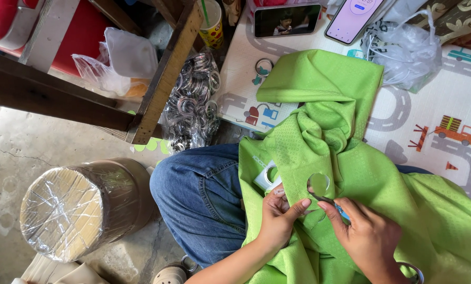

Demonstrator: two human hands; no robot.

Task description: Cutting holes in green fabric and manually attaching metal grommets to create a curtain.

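A bright green curtain cloth (324,131) lies piled over my lap and onto the play mat. A round hole (318,184) is cut in it near my hands. My left hand (278,215) pinches the cloth just below and left of the hole. My right hand (364,236) grips small scissors (331,203) with a blue handle, their blades at the hole's lower edge. A white eyelet ring (269,176) sits in the cloth to the left of the hole. My jeans-clad knee (198,194) shows at left.
A clear bag of silver metal rings (193,102) lies beside a wooden table leg (164,79). One loose ring (264,67), two phones (287,20), a white plastic bag (406,50) rest on the road-pattern mat (445,105). A plastic-wrapped roll (67,210) stands on the concrete floor.
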